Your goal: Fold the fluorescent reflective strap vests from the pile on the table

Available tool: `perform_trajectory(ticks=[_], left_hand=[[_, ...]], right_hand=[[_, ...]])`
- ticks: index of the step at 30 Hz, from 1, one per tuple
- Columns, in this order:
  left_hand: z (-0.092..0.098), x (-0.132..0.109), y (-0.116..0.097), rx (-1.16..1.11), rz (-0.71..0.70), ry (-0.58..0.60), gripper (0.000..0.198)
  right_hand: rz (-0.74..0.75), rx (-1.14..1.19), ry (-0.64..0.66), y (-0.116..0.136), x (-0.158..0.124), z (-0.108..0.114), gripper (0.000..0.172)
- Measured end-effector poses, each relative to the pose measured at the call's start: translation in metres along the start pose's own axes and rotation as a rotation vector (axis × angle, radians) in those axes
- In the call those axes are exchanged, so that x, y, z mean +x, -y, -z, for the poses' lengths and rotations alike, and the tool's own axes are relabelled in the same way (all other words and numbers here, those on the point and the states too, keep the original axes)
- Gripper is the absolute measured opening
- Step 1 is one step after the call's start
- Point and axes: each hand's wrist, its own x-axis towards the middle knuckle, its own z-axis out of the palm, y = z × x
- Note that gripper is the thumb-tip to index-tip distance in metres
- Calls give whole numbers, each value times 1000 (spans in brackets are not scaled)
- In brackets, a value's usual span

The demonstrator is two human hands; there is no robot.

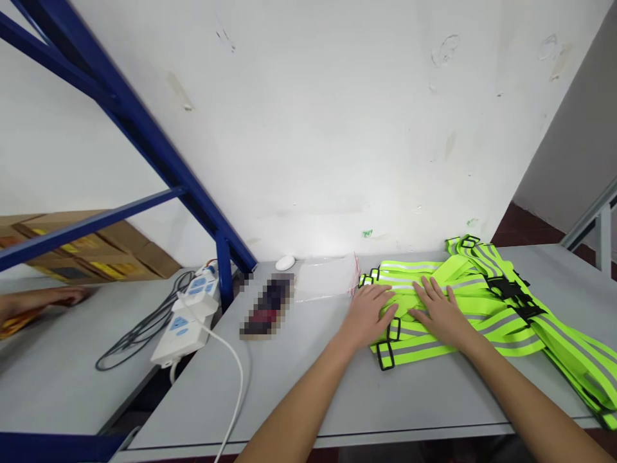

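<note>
Neon-yellow reflective straps [482, 307] with grey stripes, seemingly a strap-style safety vest, lie partly folded on the grey table. My left hand [369, 315] rests flat on their left end, close to the black slider buckles [385, 355], fingers spread. Just right of it, my right hand [441, 315] presses flat on the middle of the straps, its fingers apart too. A black clip buckle [515, 296] sits to the right of this hand. More straps trail off toward the front right corner. What lies under my palms is hidden.
Left of the straps are a clear plastic bag [325, 278], a white round object [285, 263] and a blurred-out item [267, 307]. Power strips [186, 328] with cables lie by the blue rack post [224, 263]. Another person's hand [67, 296] and cardboard boxes [91, 247] are far left.
</note>
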Motion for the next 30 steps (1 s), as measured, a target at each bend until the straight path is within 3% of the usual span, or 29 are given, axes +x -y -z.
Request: perform_trajectory(ticks=[3, 6, 7, 11, 16, 20, 22, 26, 30], left_hand=[[14, -1, 25, 70, 170, -109, 46], [23, -15, 66, 182, 366, 42, 93], [26, -21, 80, 194, 409, 104, 100], [30, -35, 113, 134, 483, 233, 84], [33, -31, 119, -5, 414, 224, 60], [40, -32, 117, 11, 420, 187, 56], [45, -35, 112, 83, 422, 121, 59], [56, -39, 98, 179, 506, 58, 53], [66, -45, 94, 148, 727, 137, 39]], right_hand=[[6, -11, -1, -2, 0, -2, 75], [20, -15, -6, -3, 0, -3, 75], [20, -14, -8, -2, 0, -3, 75], [16, -7, -16, -1, -1, -3, 76], [11, 16, -65, -3, -4, -4, 71], [52, 71, -224, 10, 2, 13, 60], [142, 111, -283, 31, 16, 30, 53], [369, 134, -140, 96, 67, 54, 44], [267, 9, -21, 150, 121, 46, 43]])
